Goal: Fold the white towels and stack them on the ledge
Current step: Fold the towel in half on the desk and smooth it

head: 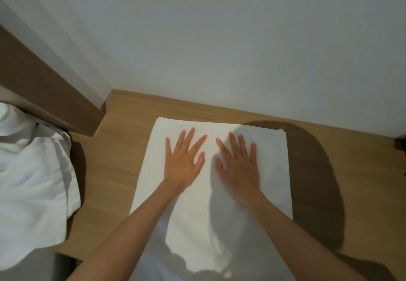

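Observation:
A white towel [272,171] lies flat on the wooden ledge [114,166], folded into a long rectangle that runs from near the wall toward me. My left hand [184,160] presses flat on its far left half, fingers spread and straight. My right hand [239,162] lies flat beside it on the far right half, fingers spread as well. The thumbs are close but apart. The towel's near end drops out of sight under my arms.
A heap of crumpled white cloth [33,171] lies at the left, over the ledge's left end. A white wall [241,39] rises directly behind the ledge. A brown wooden panel [44,87] slants down at the back left. A dark object [401,142] shows at the right edge.

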Motion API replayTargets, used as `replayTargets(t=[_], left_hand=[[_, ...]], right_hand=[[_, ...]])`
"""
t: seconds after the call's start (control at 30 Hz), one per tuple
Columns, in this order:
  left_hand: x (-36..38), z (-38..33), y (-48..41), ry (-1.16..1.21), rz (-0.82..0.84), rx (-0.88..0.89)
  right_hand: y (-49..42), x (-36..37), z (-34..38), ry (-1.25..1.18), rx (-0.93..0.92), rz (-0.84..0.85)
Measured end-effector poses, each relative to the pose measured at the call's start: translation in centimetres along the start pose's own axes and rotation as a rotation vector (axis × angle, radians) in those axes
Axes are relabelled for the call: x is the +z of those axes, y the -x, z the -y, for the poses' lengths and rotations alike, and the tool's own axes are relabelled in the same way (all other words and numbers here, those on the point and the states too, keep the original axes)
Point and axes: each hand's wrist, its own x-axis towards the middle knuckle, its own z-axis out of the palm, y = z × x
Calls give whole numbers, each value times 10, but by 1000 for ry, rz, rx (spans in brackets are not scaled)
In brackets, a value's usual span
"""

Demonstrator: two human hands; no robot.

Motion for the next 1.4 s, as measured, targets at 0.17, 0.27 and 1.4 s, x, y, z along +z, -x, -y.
replayTargets(t=[0.17, 0.27, 1.4], left_hand=[[-2, 36, -8, 39, -79, -270], [-5, 43, -13, 68, -89, -334], [1, 41, 148, 112, -85, -212]], right_hand=[[-12, -8, -44, 20, 129, -33], [-11, -13, -66, 19, 215, -68], [146, 12, -8, -47, 369, -134]])
